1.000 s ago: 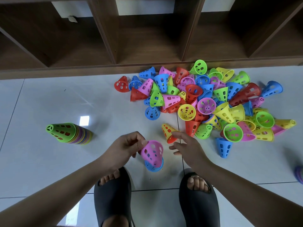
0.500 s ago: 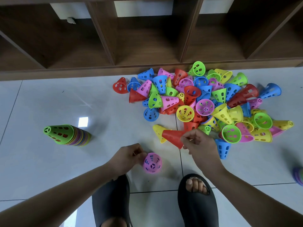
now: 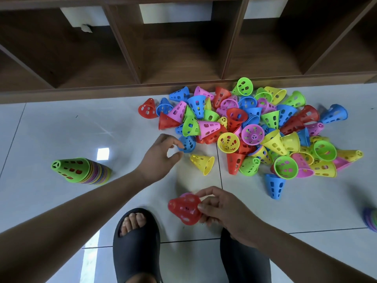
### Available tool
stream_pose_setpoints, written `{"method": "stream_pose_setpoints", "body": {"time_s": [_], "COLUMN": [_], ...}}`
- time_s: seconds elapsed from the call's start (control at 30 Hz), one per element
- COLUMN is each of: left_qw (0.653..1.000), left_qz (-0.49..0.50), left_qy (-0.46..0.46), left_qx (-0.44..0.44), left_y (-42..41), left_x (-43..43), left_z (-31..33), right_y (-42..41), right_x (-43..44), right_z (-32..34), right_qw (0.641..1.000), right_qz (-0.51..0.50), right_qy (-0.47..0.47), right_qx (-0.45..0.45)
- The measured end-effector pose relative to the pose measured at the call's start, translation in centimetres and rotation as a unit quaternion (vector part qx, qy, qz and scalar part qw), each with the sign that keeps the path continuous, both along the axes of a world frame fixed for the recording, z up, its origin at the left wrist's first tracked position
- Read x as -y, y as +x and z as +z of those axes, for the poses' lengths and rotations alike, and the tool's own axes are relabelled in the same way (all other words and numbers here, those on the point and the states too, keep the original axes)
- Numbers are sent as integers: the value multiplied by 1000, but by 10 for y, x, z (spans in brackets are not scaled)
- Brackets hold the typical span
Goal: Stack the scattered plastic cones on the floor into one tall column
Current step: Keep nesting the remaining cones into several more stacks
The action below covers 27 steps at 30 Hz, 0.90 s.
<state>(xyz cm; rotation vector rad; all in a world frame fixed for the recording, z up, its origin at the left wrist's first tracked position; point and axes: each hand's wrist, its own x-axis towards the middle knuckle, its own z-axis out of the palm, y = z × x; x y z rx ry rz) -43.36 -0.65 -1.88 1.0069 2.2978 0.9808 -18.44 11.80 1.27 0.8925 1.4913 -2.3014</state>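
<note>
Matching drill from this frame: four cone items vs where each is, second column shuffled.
1. red perforated plastic cone
2. green-topped stack of plastic cones
3. lone yellow plastic cone
4. lone blue plastic cone

A. far left, apart from the pile
B. at the pile's near edge, right side
C. pinched in the right hand
D. on its side, beside the left hand

Pairs: 1-C, 2-A, 3-D, 4-B

I'm counting two stacks: left stack (image 3: pixel 81 170), right-edge stack (image 3: pixel 371 219). One red cone (image 3: pixel 183 210) in my right hand (image 3: pixel 223 209). Loose heap (image 3: pixel 253 127): dozens, overlapping, uncountable. Two slippers (image 3: pixel 136 244).
</note>
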Motion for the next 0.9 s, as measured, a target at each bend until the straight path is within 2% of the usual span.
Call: {"method": "stream_pose_setpoints", "body": {"time_s": [0.13,0.27,0.4,0.53,0.73,0.9], "left_qw": [999,997,995,996,991,949], "left_qz": [-38,-64,-77,-62,56,147], "left_qy": [12,-29,-66,-57,61,116], "left_qx": [-25,-25,-6,3,103,254], "left_y": [-3,-4,-13,-15,-1,25], "left_x": [-13,-27,-32,-29,-2,28], "left_z": [2,1,-1,9,42,60], "right_y": [-2,-4,-9,-19,-37,-46], "right_x": [7,5,-1,-13,-34,-43], "right_z": [-13,-21,-24,-28,-32,-40], "right_qw": [998,990,982,970,944,940], "right_qz": [11,17,21,19,15,59], "right_qy": [51,108,162,225,324,335], "right_qx": [47,87,100,87,53,44]}}
